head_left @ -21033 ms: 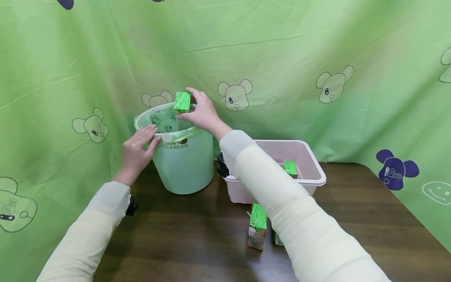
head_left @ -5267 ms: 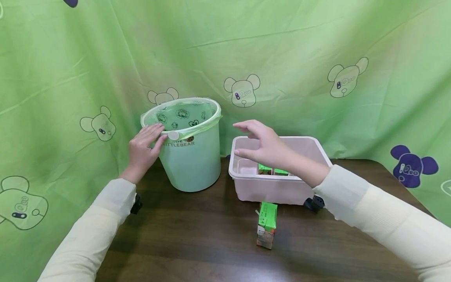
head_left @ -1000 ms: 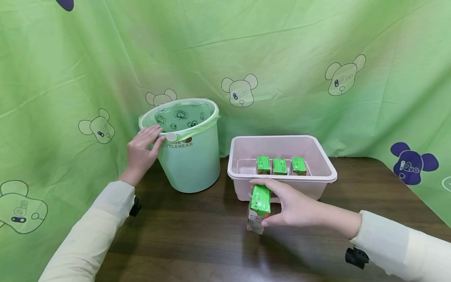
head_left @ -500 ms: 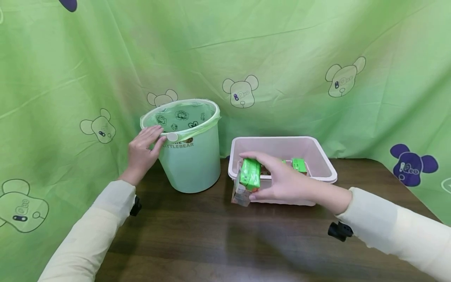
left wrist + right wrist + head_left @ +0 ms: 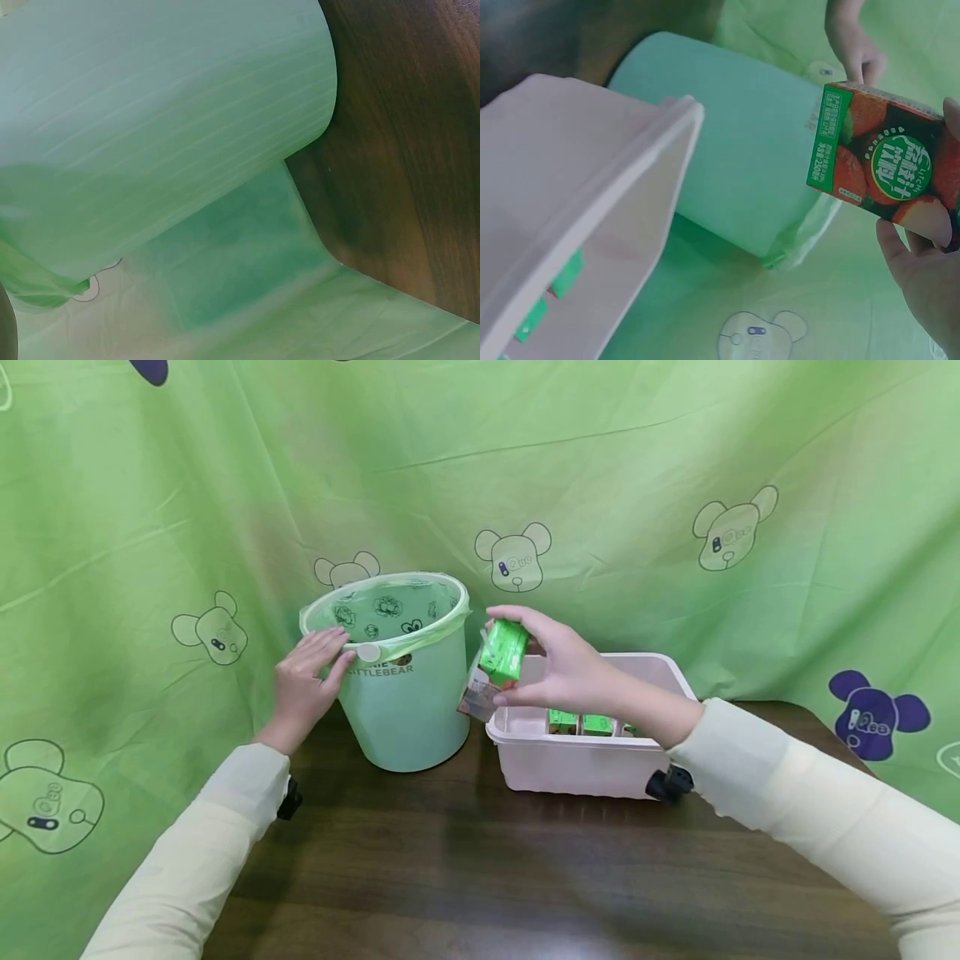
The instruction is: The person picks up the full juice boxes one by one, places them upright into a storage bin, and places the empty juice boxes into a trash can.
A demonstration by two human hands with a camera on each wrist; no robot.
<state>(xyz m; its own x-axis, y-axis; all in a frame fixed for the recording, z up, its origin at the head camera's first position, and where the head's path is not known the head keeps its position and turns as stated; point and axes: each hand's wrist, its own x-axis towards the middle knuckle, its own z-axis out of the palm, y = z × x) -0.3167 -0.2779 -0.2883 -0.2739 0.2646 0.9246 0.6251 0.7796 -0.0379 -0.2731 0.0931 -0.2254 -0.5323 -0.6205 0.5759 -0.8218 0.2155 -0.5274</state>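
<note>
My right hand (image 5: 566,664) grips a juice box (image 5: 504,652) by its sides, between the thumb and fingers, held tilted in the air. It is over the left end of the pink tub (image 5: 581,768), just right of the bin. In the right wrist view the juice box (image 5: 889,161) shows a strawberry-red litchi print and green edges. My left hand (image 5: 307,681) rests on the near left rim of the pale green bin (image 5: 405,710), fingers laid straight over it, thumb beside a round white knob. A patterned green bag lines the bin.
Several more green-topped juice boxes (image 5: 597,724) stand in the tub, partly hidden by my right forearm. Bin and tub stand side by side on the dark wooden table (image 5: 420,877). A green cartoon-print curtain (image 5: 600,468) hangs behind.
My right hand has lifted the last juice box off the table in front of the tub, and carried it up and left towards the bin. The left hand stays on the rim.
</note>
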